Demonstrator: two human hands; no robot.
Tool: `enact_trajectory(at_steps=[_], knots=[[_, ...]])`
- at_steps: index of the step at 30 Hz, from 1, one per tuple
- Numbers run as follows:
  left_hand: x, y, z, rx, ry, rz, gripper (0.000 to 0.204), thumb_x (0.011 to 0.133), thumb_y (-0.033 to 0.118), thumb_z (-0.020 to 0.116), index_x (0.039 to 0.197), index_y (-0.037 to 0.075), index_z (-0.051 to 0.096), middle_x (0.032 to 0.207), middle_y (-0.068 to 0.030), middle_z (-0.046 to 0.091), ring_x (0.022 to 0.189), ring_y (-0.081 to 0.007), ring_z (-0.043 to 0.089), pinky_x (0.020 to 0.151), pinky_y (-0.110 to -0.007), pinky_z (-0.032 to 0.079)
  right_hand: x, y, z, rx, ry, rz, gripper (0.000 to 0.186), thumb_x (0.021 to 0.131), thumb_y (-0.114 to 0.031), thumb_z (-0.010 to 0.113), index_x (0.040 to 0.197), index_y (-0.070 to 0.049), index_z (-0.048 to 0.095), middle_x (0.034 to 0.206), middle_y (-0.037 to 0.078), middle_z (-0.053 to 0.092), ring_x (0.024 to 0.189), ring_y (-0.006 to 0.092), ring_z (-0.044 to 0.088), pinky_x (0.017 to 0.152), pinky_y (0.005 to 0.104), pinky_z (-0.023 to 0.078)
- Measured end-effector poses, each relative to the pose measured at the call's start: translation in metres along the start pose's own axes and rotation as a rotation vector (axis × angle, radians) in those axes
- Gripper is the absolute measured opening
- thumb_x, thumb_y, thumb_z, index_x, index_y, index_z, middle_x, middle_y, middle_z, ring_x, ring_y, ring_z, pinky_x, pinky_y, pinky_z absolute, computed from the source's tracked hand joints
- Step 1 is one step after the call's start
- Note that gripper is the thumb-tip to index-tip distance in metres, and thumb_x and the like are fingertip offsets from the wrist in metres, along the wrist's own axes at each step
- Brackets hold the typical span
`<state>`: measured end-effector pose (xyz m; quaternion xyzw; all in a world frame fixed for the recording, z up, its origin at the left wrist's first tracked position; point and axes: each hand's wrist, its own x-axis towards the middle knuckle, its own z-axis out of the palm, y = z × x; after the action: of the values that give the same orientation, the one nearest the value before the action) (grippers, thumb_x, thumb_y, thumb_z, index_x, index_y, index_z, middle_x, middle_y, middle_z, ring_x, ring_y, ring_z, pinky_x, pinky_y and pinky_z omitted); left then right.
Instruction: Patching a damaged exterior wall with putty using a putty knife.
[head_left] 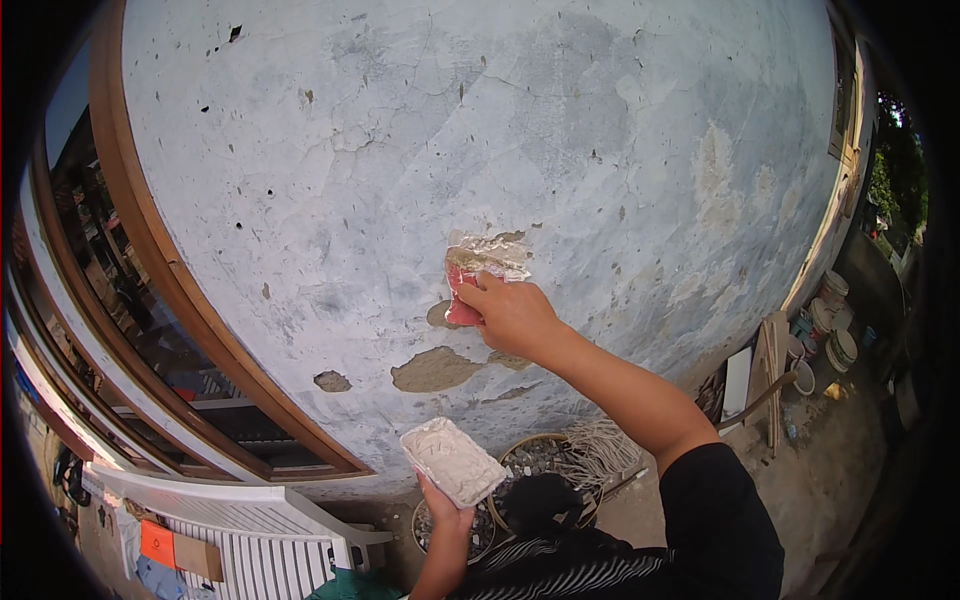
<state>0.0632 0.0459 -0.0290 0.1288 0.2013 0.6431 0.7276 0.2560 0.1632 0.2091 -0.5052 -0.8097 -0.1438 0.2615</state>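
Observation:
In my right hand (510, 310) is a red scraper (462, 292), its putty-smeared edge against a damaged spot of the pale, cracked wall (320, 180). White paste shows around the blade on that spot. Below it are bare grey-brown patches (430, 370) where paint has flaked off. My left hand (447, 503) holds up a small rectangular tray (410, 441) of pale putty, lower down and left of the scraper.
A wood-framed window (165, 255) runs along the left, above a white slatted bench (260, 545) with folded items. Pots of stones (528, 465) stand at the wall's foot. Planks (775, 390) and several buckets (842, 348) sit at the right.

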Motion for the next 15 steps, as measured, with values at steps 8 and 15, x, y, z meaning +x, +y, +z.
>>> enact_trajectory(at_steps=[8, 15], knots=[[0.003, -0.002, 0.006, 0.021, 0.026, -0.007, 0.069, 0.096, 0.063, 0.026, 0.146, 0.015, 0.035, 0.146, -0.0086, 0.042, 0.130, -0.0334, 0.044, 0.108, -0.051, 0.035, -0.019, 0.002, 0.008, 0.136, -0.003, -0.099, 0.035, 0.075, -0.010, 0.065, 0.109, -0.011, 0.056, 0.094, 0.013, 0.062, 0.071, 0.0336, 0.064, 0.061, 0.0447, 0.051], [0.001, -0.002, 0.003, 0.017, 0.031, 0.001, 0.069, 0.096, 0.063, 0.027, 0.146, 0.015, 0.035, 0.146, -0.0089, 0.042, 0.130, -0.0336, 0.045, 0.108, -0.051, 0.036, -0.044, 0.024, -0.035, 0.580, 0.149, 0.127, 0.024, 0.068, -0.003, 0.065, 0.086, -0.005, 0.049, 0.078, 0.012, 0.053, 0.067, 0.0351, 0.058, 0.059, 0.0429, 0.046]])
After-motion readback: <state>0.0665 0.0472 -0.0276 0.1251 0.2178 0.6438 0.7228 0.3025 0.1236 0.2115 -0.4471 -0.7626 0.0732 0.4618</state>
